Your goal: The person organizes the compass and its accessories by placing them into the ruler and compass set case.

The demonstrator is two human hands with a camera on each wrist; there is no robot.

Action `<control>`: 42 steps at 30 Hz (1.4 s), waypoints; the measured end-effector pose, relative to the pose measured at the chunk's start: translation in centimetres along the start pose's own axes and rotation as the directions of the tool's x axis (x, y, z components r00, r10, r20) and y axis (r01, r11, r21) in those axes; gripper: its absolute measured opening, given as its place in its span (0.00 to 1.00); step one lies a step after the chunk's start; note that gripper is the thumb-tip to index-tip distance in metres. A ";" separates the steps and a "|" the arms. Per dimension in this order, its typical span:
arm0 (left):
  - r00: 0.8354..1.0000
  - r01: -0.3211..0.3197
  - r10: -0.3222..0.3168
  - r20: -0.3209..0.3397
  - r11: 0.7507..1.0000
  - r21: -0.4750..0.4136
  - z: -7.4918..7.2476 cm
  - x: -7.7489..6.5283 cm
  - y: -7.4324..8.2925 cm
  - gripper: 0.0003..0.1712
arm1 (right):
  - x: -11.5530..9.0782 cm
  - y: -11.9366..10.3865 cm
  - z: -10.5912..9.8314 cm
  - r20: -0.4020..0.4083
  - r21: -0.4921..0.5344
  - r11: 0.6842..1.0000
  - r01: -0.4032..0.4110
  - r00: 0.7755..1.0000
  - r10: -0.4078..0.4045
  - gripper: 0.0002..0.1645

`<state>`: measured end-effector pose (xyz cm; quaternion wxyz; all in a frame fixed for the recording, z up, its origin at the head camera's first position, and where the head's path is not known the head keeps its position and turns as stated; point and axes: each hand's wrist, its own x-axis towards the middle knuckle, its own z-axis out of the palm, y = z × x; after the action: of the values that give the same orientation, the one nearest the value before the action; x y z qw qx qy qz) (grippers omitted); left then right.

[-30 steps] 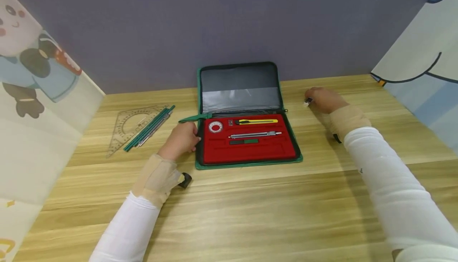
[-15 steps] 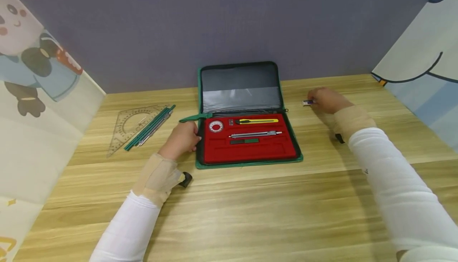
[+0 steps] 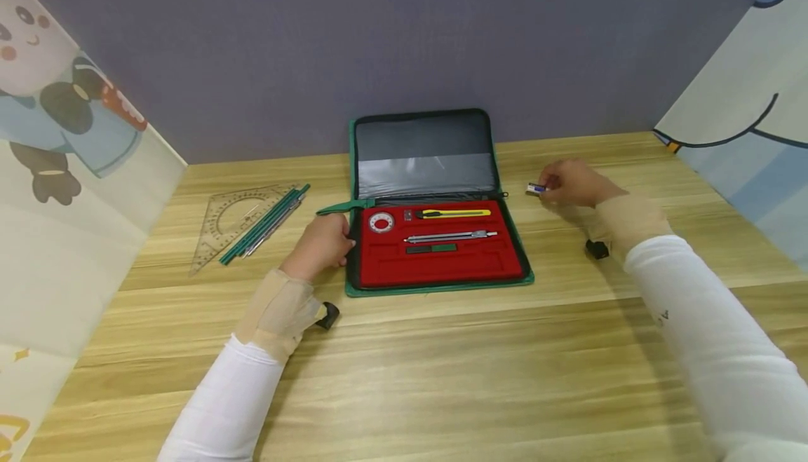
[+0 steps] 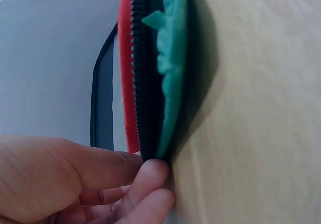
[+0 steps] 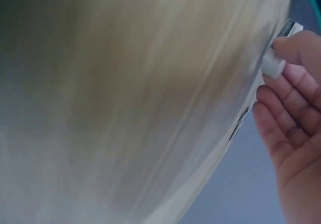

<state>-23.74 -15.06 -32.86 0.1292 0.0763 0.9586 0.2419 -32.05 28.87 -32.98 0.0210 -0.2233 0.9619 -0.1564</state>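
Observation:
My left hand (image 3: 318,246) pinches the left edge of an open green zip case (image 3: 435,292) between thumb and fingers; the left wrist view shows its zipper (image 4: 138,78) close up. In the case's red tray (image 3: 379,266) lie a yellow utility knife (image 3: 457,214), a silver compass (image 3: 448,237), a round white dial (image 3: 381,222) and a small black-and-green piece (image 3: 431,249). To the right of the case, my right hand (image 3: 577,183) holds a white eraser (image 5: 273,66) in a dark sleeve between thumb and fingers.
Left of the case, a clear set square (image 3: 211,227) lies under several green and silver pencil-like sticks (image 3: 261,227). A green strap (image 3: 341,207) sticks out from the case's left side. A grey panel (image 3: 265,62) stands behind the wooden table (image 3: 404,378).
My right hand has turned a little and come slightly nearer, bringing the eraser a bit left and toward me. The left hand stays at the case's edge.

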 end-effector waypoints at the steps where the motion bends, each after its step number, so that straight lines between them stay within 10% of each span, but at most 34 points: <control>1: 1.000 0.000 0.000 0.001 1.000 0.000 0.0 0.0 0.0 0.05 | 0.0 -0.2 0.1 -0.006 0.000 1.000 0.004 1.000 -0.004 0.05; 18: 1.000 0.001 -0.001 0.000 1.000 -0.013 0.0 0.1 0.1 0.05 | 0.6 -9.1 0.8 0.066 0.047 0.992 0.114 0.991 -0.117 0.05; 42: 1.000 0.001 -0.001 0.010 1.000 -0.020 -0.3 0.1 0.0 0.07 | 4.5 -22.5 4.0 0.288 0.090 0.951 0.297 0.906 -0.310 0.03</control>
<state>-23.96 -15.16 -32.63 0.1350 0.0757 0.9555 0.2512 -26.13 6.57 -29.67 0.1466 -0.3905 0.8975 -0.1432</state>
